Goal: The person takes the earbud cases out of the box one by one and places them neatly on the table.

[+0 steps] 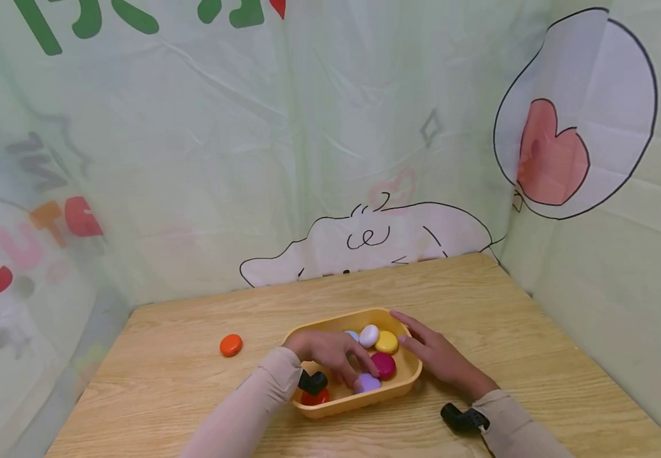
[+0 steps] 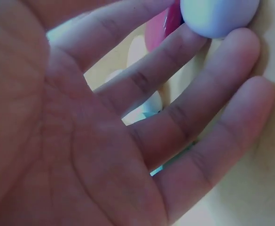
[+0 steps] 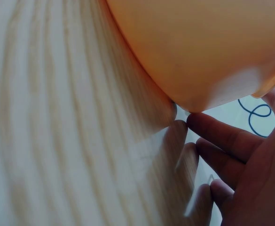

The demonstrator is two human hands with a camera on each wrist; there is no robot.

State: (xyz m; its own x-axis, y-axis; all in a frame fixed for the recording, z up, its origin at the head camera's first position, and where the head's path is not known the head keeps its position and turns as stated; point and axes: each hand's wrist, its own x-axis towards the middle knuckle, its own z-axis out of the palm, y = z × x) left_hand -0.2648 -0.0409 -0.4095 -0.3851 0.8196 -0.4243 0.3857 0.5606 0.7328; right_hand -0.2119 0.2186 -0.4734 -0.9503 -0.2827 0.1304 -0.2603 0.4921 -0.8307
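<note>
A yellow-orange tray (image 1: pixel 359 403) stands on the table with several smooth, rounded, stone-like pieces in it. My left hand (image 1: pixel 330 352) reaches into it, palm down. Its fairly straight fingers touch a lavender piece (image 1: pixel 369 383), which also shows at the fingertips in the left wrist view. Beside that hand lie a magenta piece (image 1: pixel 384 366) and a red piece (image 1: pixel 315 397). Farther back are a yellow piece (image 1: pixel 387 342), a white piece (image 1: pixel 369 336) and a partly hidden light blue piece (image 1: pixel 352 335). My right hand (image 1: pixel 441 357) holds the tray's right end, thumb at the rim, other fingers low outside.
An orange piece (image 1: pixel 231 345) lies on the wooden table (image 1: pixel 175 394), left of the tray. Printed cloth (image 1: pixel 204 159) hangs along the table's back and sides. Black wrist devices (image 1: pixel 464 418) sit on both sleeves, the left one over the tray.
</note>
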